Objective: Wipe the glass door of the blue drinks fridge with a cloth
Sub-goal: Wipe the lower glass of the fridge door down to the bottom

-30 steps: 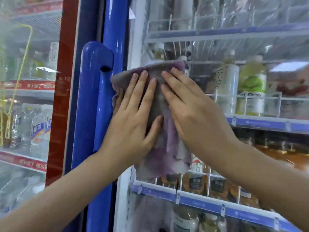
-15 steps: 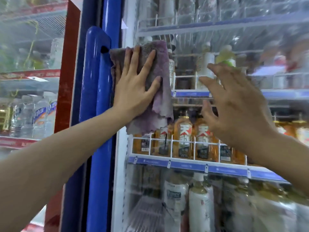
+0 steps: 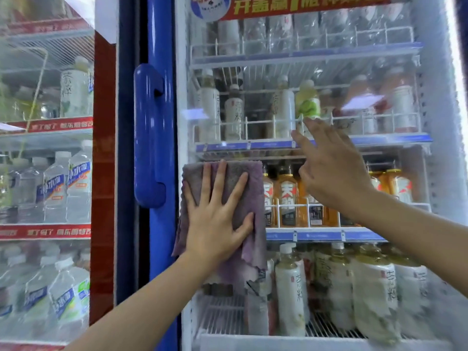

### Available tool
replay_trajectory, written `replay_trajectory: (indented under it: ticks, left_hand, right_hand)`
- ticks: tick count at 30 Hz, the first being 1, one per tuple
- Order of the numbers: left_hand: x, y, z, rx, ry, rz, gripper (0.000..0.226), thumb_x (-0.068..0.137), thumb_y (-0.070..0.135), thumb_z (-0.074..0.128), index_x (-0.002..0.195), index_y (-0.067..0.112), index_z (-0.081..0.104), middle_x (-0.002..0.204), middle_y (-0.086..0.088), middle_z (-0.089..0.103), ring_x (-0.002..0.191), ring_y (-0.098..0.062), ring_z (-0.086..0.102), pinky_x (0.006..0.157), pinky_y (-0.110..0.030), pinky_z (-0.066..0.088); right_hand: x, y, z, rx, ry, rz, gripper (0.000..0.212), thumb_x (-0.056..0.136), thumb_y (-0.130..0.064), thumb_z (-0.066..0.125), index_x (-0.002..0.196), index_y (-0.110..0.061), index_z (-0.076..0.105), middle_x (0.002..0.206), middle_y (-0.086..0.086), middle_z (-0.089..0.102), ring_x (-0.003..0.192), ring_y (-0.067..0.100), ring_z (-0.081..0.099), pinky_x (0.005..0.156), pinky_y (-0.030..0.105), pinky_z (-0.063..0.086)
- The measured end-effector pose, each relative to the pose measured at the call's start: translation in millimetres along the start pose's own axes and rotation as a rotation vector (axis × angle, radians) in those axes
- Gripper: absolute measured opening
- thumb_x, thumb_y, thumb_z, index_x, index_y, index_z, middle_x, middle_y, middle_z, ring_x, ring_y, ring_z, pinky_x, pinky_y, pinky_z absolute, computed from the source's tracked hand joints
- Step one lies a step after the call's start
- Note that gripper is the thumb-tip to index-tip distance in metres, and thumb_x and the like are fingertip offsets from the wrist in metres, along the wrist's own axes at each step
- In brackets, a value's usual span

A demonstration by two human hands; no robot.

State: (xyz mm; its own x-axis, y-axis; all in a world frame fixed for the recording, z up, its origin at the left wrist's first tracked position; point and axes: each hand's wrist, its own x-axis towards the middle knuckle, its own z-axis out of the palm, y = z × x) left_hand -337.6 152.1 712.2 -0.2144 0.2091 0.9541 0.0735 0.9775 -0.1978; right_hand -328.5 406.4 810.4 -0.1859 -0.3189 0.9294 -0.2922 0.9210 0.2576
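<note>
A purple cloth (image 3: pixel 249 181) lies flat against the glass door (image 3: pixel 329 72) of the blue drinks fridge, near the door's left edge at mid height. My left hand (image 3: pixel 215 219) presses on the cloth with its fingers spread and straight. My right hand (image 3: pixel 329 168) hovers to the right of the cloth in front of the glass, fingers loosely extended and holding nothing; whether its fingertips touch the glass I cannot tell. The blue door handle (image 3: pixel 149 133) stands just left of the cloth.
Behind the glass, wire shelves carry white tea bottles (image 3: pixel 291 292) and amber drink bottles (image 3: pixel 287 196). A red-framed fridge (image 3: pixel 103 173) with water bottles (image 3: pixel 68 183) stands to the left. A red banner (image 3: pixel 304 5) crosses the door's top.
My left hand has slid the cloth down the glass from beside the handle's top to beside its lower end. My right hand has stayed off the cloth, to its right.
</note>
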Motion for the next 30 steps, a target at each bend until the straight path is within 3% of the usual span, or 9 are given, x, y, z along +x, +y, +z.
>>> replay_trajectory:
  ticks: [6, 10, 15, 21, 24, 27, 30]
  left_hand:
    - [87, -6, -16, -0.007, 0.046, 0.027, 0.077, 0.097, 0.067, 0.035, 0.166, 0.036, 0.018, 0.176, -0.006, 0.001, 0.162, -0.032, -0.005, 0.122, -0.073, -0.001]
    - [151, 10, -23, 0.011, 0.074, -0.014, 0.076, 0.097, 0.067, 0.029, 0.166, 0.037, 0.017, 0.176, -0.003, 0.002, 0.162, -0.03, -0.006, 0.122, -0.07, -0.006]
    - [126, 28, -13, 0.012, 0.099, -0.008, 0.071, 0.102, 0.06, 0.032, 0.166, 0.031, 0.021, 0.176, -0.005, 0.008, 0.162, -0.034, -0.001, 0.122, -0.073, 0.002]
    - [60, 60, 7, 0.05, 0.066, 0.001, 0.074, 0.1, 0.062, 0.035, 0.167, 0.033, 0.019, 0.176, -0.005, 0.006, 0.162, -0.032, -0.004, 0.12, -0.075, 0.006]
    - [77, 55, 3, 0.059, 0.057, 0.049, 0.076, 0.099, 0.063, 0.036, 0.167, 0.033, 0.018, 0.176, -0.006, 0.004, 0.162, -0.032, -0.005, 0.121, -0.075, 0.005]
    - [124, 49, -5, 0.049, 0.073, 0.121, 0.076, 0.098, 0.063, 0.036, 0.166, 0.033, 0.02, 0.176, -0.005, 0.004, 0.162, -0.032, -0.003, 0.121, -0.075, 0.005]
    - [180, 58, -12, 0.03, 0.1, 0.081, 0.075, 0.098, 0.062, 0.035, 0.166, 0.033, 0.021, 0.176, -0.005, 0.007, 0.162, -0.033, 0.0, 0.122, -0.073, 0.002]
  right_hand:
    - [7, 16, -6, 0.018, 0.002, -0.082, 0.058, 0.093, -0.019, 0.054, 0.151, -0.013, 0.048, 0.158, 0.017, 0.04, 0.147, 0.037, 0.035, 0.124, 0.05, 0.022]
    - [5, 23, -4, 0.034, -0.024, -0.116, 0.064, 0.089, -0.028, 0.042, 0.151, -0.013, 0.048, 0.158, 0.018, 0.04, 0.146, 0.036, 0.035, 0.123, 0.049, 0.023]
    - [7, 32, -9, 0.061, -0.055, -0.14, 0.066, 0.091, -0.031, 0.036, 0.153, -0.01, 0.046, 0.161, 0.017, 0.039, 0.148, 0.035, 0.034, 0.125, 0.046, 0.018]
    - [-12, 46, -17, 0.1, -0.012, -0.156, 0.067, 0.088, -0.032, 0.03, 0.144, -0.005, 0.055, 0.152, 0.02, 0.049, 0.142, 0.038, 0.043, 0.121, 0.052, 0.032]
    - [-22, 60, -22, 0.066, 0.012, -0.193, 0.062, 0.088, -0.029, 0.036, 0.139, -0.004, 0.061, 0.147, 0.021, 0.054, 0.137, 0.039, 0.05, 0.117, 0.053, 0.036]
    - [-29, 72, -25, 0.027, 0.035, -0.212, 0.052, 0.087, -0.021, 0.057, 0.135, -0.002, 0.063, 0.143, 0.023, 0.057, 0.133, 0.041, 0.054, 0.116, 0.054, 0.037]
    - [-28, 83, -27, -0.008, 0.059, -0.208, 0.057, 0.086, -0.028, 0.039, 0.129, -0.001, 0.066, 0.139, 0.024, 0.061, 0.128, 0.043, 0.058, 0.111, 0.057, 0.043]
